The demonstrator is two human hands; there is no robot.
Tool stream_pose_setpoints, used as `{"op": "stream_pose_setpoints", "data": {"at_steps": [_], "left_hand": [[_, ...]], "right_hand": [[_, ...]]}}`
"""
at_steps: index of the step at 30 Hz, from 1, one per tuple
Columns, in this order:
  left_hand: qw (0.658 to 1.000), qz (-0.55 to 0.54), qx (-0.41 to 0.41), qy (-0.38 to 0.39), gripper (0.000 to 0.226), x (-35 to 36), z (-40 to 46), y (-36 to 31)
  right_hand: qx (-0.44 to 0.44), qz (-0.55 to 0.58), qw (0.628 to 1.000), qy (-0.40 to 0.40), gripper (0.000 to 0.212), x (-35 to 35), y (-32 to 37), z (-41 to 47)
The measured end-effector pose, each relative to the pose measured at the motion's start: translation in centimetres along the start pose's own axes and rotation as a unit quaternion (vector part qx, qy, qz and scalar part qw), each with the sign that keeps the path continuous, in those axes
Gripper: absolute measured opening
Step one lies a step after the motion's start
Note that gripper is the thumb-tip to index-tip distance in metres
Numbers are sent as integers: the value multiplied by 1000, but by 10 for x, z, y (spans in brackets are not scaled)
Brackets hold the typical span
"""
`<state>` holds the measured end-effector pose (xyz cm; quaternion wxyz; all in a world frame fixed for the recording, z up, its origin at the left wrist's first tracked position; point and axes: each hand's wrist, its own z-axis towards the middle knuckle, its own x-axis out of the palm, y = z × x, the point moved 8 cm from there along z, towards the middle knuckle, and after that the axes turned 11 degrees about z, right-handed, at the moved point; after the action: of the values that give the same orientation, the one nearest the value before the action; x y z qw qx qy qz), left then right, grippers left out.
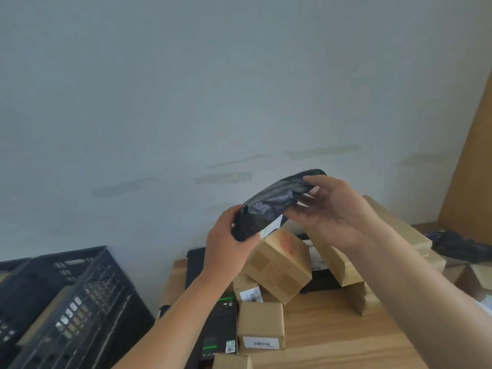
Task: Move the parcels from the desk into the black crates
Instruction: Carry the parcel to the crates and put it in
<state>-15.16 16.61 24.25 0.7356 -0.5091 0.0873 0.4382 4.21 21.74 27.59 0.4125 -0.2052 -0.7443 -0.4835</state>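
A black plastic-wrapped parcel [271, 202] is held up in the air above the desk, in front of the pale wall. My left hand [226, 241] grips its lower left end. My right hand [332, 209] holds its upper right end, fingers curled over the top. Below them a pile of brown cardboard parcels [279, 265] lies on the wooden desk [332, 334]. Black crates [66, 302] stand at the lower left, beside the desk.
A black box with green markings [221, 331] lies at the desk's left edge next to small labelled cartons [261, 326]. Long flat cartons [399, 227] are stacked at the right. Another black bag [458, 246] lies far right. A brown panel [474, 169] leans at the right.
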Motion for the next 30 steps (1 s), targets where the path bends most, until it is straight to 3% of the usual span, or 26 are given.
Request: {"op": "stream_pose_setpoints", "data": {"at_steps": [2,4,7,9,11,13,16,19,21,24,27,30], "left_hand": [[998,-27,-49,11,34,-11,-5,17],[983,-120,-136,26,28,-21,-10,41],[943,-226,-235,76,29,-37,-27,65],[930,-244,-253,104,37,-50,-39,68],[921,-260,-263,125,48,-61,-53,68],[907,-288,-282,124,54,-68,-67,71],[876,-357,-315,74,54,-71,-86,78],[802,-469,-370,9,54,-58,-105,90],[759,-514,-400,-18,55,-44,-120,97],[727,-535,-431,-17,54,-23,-144,100],[712,-536,-453,-4,53,-7,-165,108],[711,-516,-478,11,64,-4,-181,119]], "right_hand": [[3,-69,998,14,30,-1,-5,-2],[-41,-162,986,18,39,-8,-3,-4],[-123,-378,917,23,37,-21,-2,-4],[-107,-457,881,59,37,-27,-17,-2],[-53,-505,856,97,59,-35,-39,2],[5,-499,857,130,76,-43,-63,3],[61,-407,901,137,83,-58,-93,1],[95,-308,941,99,84,-76,-127,-3],[114,-257,956,79,74,-82,-155,-10],[111,-198,973,51,47,-85,-185,-18],[97,-155,983,16,39,-94,-197,-20],[74,-188,979,19,31,-102,-183,-15]]}}
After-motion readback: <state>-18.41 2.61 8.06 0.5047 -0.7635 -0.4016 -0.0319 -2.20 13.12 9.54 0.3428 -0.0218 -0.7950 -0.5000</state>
